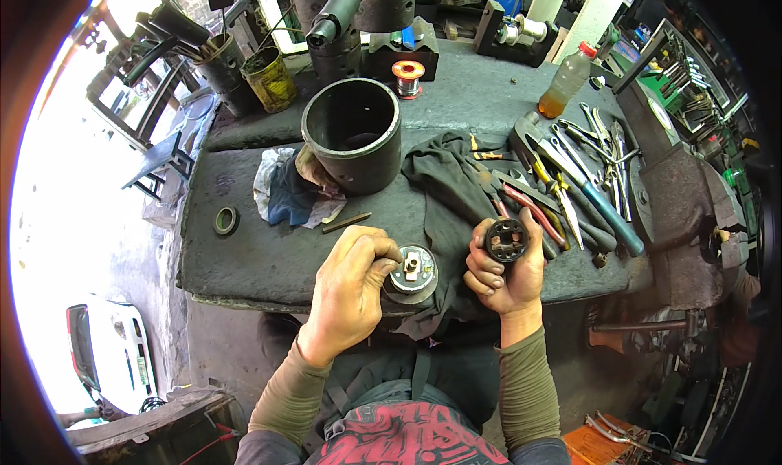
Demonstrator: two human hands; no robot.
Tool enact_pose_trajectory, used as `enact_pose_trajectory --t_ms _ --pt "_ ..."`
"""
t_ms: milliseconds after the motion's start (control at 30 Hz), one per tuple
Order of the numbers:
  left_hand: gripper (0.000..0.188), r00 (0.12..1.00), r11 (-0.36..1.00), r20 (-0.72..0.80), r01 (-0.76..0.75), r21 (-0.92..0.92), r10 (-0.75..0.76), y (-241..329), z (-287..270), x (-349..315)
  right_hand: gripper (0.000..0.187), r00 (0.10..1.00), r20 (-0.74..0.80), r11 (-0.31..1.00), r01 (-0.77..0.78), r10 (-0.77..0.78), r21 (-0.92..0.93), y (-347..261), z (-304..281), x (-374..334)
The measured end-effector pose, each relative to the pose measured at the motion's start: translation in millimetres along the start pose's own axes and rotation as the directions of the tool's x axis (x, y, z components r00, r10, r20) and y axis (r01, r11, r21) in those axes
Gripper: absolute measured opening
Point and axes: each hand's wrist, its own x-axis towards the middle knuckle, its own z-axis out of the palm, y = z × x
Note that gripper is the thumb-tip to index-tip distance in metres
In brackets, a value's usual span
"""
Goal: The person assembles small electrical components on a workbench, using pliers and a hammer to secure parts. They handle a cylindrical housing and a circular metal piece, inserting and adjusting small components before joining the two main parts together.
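My right hand is wrapped round a black cylindrical part and holds it up above the bench's front edge. Its open face shows copper-coloured pieces inside a ring of holes. Beside it on the left, a round metal part rests at the bench edge, with a pale plate and a central post on top. My left hand is closed, thumb and forefinger pinched together at that part's left rim. Whatever lies between these fingertips is too small or hidden to make out. A dark cloth lies behind and between the two parts.
A large black metal cylinder stands behind my left hand, next to crumpled rags. Pliers, a hammer and several wrenches lie to the right, before a bench vise. A solder spool and plastic bottle stand farther back.
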Motion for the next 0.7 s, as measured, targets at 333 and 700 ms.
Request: enact_pose_trajectory --t_ms 333,700 --pt "0.008 0.976 0.984 0.216 0.022 -0.179 0.017 -19.2 -22.1 16.5 0.082 1.000 -0.014 1.000 0.013 -0.013 0.000 1.3 0.7 0.2" --pt "0.005 0.916 0.959 0.401 0.118 -0.259 -0.005 -25.1 -26.7 26.5 0.081 1.000 -0.015 0.999 0.023 -0.024 -0.028 1.2 2.9 1.7"
